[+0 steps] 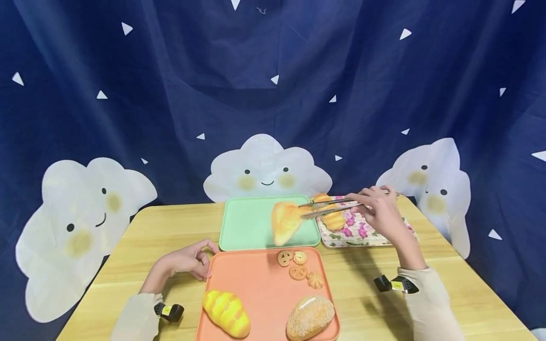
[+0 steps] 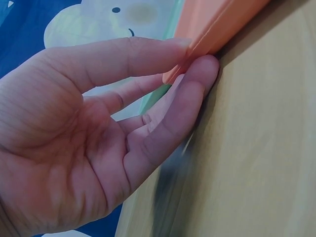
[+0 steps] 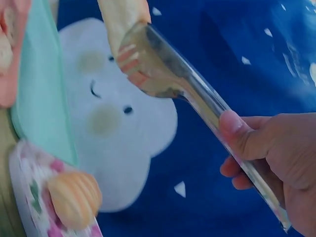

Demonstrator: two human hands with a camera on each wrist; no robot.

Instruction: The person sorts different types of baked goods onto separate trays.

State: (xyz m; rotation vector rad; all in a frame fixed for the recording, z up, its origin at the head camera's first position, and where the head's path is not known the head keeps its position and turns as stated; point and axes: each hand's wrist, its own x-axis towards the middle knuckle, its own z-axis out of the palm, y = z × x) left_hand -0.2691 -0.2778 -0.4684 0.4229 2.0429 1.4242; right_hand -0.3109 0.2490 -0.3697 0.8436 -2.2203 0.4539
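Note:
My right hand (image 1: 377,210) grips metal tongs (image 3: 200,98) with thumb and fingers. Caught in the tongs' ends is a golden, roughly triangular piece of bread (image 1: 285,221), raised over the green tray (image 1: 251,220). At the near left, my left hand (image 1: 187,260) pinches the far left corner of the orange tray (image 1: 256,284), the thumb on its rim and fingers beneath, as the left wrist view shows. On this tray lie a yellow scored loaf (image 1: 227,313), a sugar-dusted oval bun (image 1: 310,317) and several small cookies (image 1: 298,272).
Right of the green tray stands a floral tray (image 1: 362,232) holding ridged golden breads (image 1: 334,220). All the trays rest on a wooden table (image 1: 362,293). Behind its far edge hangs a dark blue curtain (image 1: 239,109) with clouds and white triangles.

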